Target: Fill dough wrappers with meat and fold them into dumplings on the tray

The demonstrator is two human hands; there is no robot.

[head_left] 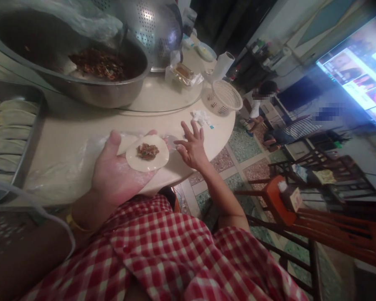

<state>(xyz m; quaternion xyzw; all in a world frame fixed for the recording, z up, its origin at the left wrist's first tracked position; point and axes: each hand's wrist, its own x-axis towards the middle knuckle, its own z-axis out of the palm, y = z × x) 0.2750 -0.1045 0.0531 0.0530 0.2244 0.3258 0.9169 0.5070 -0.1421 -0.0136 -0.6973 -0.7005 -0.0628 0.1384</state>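
On the palm of my left hand lies a round dumpling wrapper, with a small mound of minced filling at its middle. The palm is turned up under the wrapper and the thumb sticks out to the side. My right hand is just right of it, fingers spread and holding nothing I can see. Close to its fingertips is a small clear dish, partly hidden by the wrapper and my left fingers. Whether the right fingertips touch the dish is hard to tell.
A large metal bowl of filling stands at upper left, near a perforated colander. Folded dumplings fill a metal tray at left. A white basket and crumpled tissue lie right. Chairs and seated people are beyond the table.
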